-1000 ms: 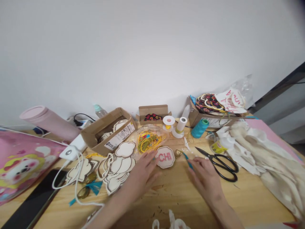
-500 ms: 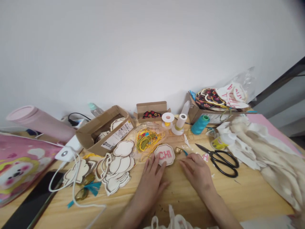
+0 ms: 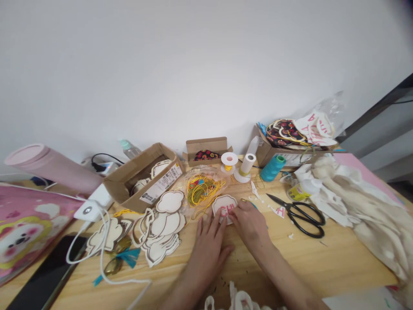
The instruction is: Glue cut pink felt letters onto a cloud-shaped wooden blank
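A white cloud-shaped patch (image 3: 225, 201) with pink letters reading "CHI" lies flat on the wooden table in front of me. My left hand (image 3: 211, 241) rests with fingers stretched out, their tips on the patch's lower left edge. Over the patch's right side is my right hand (image 3: 250, 224), its fingers drawn together and the tips on the last pink letters. Whether anything sits between those fingertips is hidden. A small gold bell and a teal tassel show only partly behind the right hand.
Black scissors (image 3: 305, 217) lie to the right, near cut scraps with a pink letter (image 3: 280, 211), a glue bottle (image 3: 303, 189) and bunched cloth (image 3: 364, 215). Thread spools (image 3: 272, 168) and cardboard boxes (image 3: 161, 185) stand behind. On the left are cloud-shaped pieces (image 3: 164, 224), a cable and a phone (image 3: 45, 271).
My right hand has moved left from beside the patch onto its right side, now covering the bell and part of the lettering. My left hand stays at the patch's lower left edge.
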Tool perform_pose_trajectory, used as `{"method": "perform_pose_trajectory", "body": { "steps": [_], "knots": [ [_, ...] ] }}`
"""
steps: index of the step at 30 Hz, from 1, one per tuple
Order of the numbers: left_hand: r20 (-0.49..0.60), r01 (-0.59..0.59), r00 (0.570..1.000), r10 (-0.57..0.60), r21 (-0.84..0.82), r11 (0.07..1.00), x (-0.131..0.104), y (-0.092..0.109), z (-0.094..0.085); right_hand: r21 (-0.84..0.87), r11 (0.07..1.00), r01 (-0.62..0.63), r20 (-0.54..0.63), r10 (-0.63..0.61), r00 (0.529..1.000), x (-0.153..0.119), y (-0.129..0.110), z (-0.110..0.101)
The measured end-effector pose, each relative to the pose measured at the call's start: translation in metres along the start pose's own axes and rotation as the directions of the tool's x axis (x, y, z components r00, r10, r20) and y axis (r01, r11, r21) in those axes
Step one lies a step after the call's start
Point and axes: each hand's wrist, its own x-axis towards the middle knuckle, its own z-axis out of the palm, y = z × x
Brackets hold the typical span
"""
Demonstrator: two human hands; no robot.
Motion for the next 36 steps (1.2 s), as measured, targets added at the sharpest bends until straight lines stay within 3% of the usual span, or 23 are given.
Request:
{"method": "perform_pose_trajectory", "body": {
  "steps": [3,6,10,14,16,20,26,36],
  "knots": [
    [0.015,0.006,1.000,-0.006,0.002,1.000,0.001,0.001,-0.003,-0.011,1.000,0.014,0.009,-0.014,1.000,-0.004,0.008,0.012],
    [0.020,0.013,1.000,-0.013,-0.004,1.000,0.001,0.000,-0.005,0.039,0.998,-0.058,-0.036,0.059,0.998,-0.023,0.032,0.012],
    [0.034,0.042,0.999,-0.042,0.001,0.999,0.000,0.002,-0.007,-0.042,0.989,-0.139,-0.104,0.134,0.986,-0.051,0.064,-0.013],
    [0.030,0.069,0.997,-0.071,0.054,0.996,0.000,0.009,-0.008,0.024,0.998,-0.058,-0.189,0.062,0.980,-0.050,0.056,-0.033],
    [0.023,0.050,0.998,-0.052,0.082,0.995,0.001,0.011,-0.007,0.081,0.996,-0.044,-0.153,0.056,0.987,-0.038,0.042,-0.033],
    [0.037,-0.002,0.999,-0.002,0.108,0.994,0.004,0.012,-0.005,0.077,0.994,-0.075,0.037,0.073,0.997,-0.013,0.018,-0.027],
    [0.015,0.004,1.000,-0.006,0.124,0.992,0.007,0.013,-0.009,-0.094,0.990,-0.101,0.329,0.127,0.936,0.012,0.005,-0.039],
    [0.018,0.007,1.000,-0.009,0.083,0.996,0.007,0.012,-0.008,-0.120,0.986,-0.114,0.347,0.149,0.926,0.016,0.004,-0.037]
  ]
}}
